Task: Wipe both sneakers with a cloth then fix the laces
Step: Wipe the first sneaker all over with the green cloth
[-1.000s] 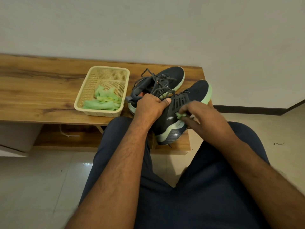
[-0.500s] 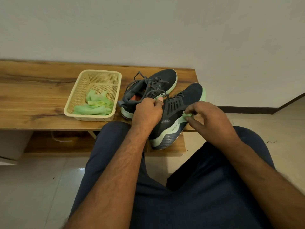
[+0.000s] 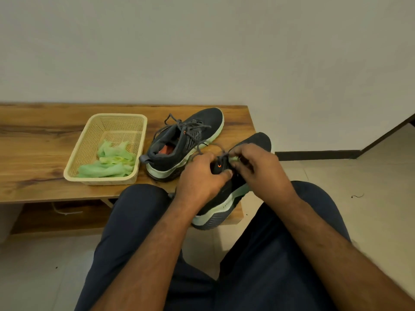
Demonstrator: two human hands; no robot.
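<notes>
I sit facing a low wooden bench (image 3: 45,140) with my knees apart, and I have the nearer sneaker (image 3: 226,198) tipped up on its side at the bench's front edge, heel hanging toward me past the wood and toe pointing away to the right. My left hand (image 3: 202,176) curls around its collar and tongue, thumb pressed on the dark tongue just below a small orange mark, so those fingers are closed on the shoe itself. My right hand (image 3: 258,169) sits over the lacing area, fingers bent and bunched close together; a scrap of pale green cloth (image 3: 234,158) peeks out from under them, pinched against the upper, and a loop of grey lace (image 3: 221,149) arcs up between my two hands. Whether my right fingertips also hold that lace I cannot tell, since my knuckles cover them. The other sneaker (image 3: 186,142) rests flat on the bench just behind and left of the one I hold, sole down, its laces loose and sprawling over the tongue, orange lining showing inside. To its left, just beside its heel, stands a cream plastic basket (image 3: 96,140) with more crumpled green cloths (image 3: 110,162) heaped in its near end. The bench stands against a plain wall, and pale floor tiles show below and to the right.
</notes>
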